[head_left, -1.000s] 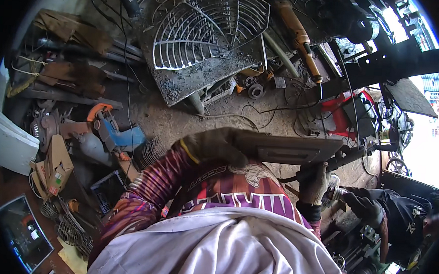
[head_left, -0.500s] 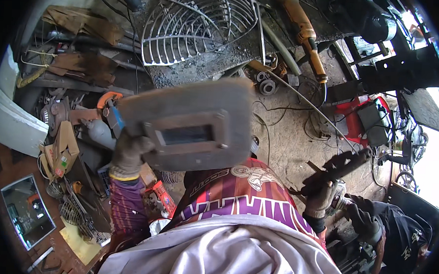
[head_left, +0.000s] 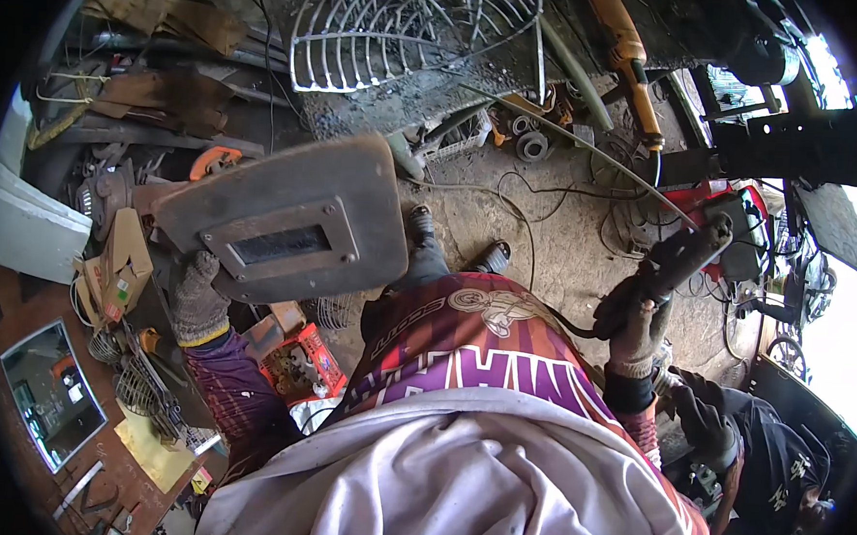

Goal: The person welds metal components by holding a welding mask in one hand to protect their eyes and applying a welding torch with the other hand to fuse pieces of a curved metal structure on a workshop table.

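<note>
My left hand (head_left: 200,299), in a grey knitted glove, is closed on the lower left edge of a dark hand-held welding shield (head_left: 378,216). The shield has a framed rectangular window and hangs level at my left side. On my right, my gloved right hand (head_left: 635,341) grips a black electrode holder (head_left: 676,266). A long thin welding rod (head_left: 590,143) runs from the holder's end up and left toward the metal bench. On that bench (head_left: 354,113) lies a curved grille of welded metal bars (head_left: 362,56).
An orange angle grinder (head_left: 620,35) lies at the bench's right. Bearing-like rings (head_left: 530,145) and cables lie on the floor (head_left: 566,226). A red welding machine (head_left: 757,202) stands at right. A co-worker in black (head_left: 768,450) crouches at lower right. An open red box (head_left: 312,363) sits below the shield.
My left hand has drawn the welding shield left, uncovering floor and my feet. My right hand has raised the electrode holder, and the rod has moved up the picture. The view has shifted slightly.
</note>
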Demonstrator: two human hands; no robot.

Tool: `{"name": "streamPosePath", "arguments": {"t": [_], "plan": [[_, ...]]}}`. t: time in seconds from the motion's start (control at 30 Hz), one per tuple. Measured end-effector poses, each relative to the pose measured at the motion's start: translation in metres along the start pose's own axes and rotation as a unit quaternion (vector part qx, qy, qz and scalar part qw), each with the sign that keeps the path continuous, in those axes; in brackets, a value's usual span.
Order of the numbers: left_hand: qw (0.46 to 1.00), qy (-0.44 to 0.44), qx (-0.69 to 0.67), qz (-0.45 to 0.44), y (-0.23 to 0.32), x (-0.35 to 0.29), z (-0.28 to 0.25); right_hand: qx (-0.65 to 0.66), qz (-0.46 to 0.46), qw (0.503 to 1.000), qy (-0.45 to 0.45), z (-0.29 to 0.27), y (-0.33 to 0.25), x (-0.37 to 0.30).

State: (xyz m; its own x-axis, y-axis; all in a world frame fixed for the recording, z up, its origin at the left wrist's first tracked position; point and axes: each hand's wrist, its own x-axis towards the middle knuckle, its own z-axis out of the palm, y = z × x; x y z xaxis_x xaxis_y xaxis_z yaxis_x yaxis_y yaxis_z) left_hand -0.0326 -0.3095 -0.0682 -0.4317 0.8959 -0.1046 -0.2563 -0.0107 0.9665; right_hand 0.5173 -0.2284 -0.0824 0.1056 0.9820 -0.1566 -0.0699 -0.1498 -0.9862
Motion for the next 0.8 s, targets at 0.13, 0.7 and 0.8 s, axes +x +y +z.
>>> {"name": "streamPosePath", "arguments": {"t": [0.13, 0.7, 0.8], "plan": [[0.999, -0.007, -0.029, -0.026, 0.016, 0.039, -0.006, -0.016, 0.007, 0.999, 0.035, 0.02, -0.005, -0.01], [0.997, -0.024, -0.069, -0.031, -0.039, 0.075, -0.082, -0.102, 0.005, 0.992, 0.077, 0.076, -0.023, 0.012], [0.994, 0.03, -0.094, -0.052, -0.039, 0.062, -0.094, -0.085, 0.019, 0.995, 0.058, 0.071, -0.019, 0.022]]}}
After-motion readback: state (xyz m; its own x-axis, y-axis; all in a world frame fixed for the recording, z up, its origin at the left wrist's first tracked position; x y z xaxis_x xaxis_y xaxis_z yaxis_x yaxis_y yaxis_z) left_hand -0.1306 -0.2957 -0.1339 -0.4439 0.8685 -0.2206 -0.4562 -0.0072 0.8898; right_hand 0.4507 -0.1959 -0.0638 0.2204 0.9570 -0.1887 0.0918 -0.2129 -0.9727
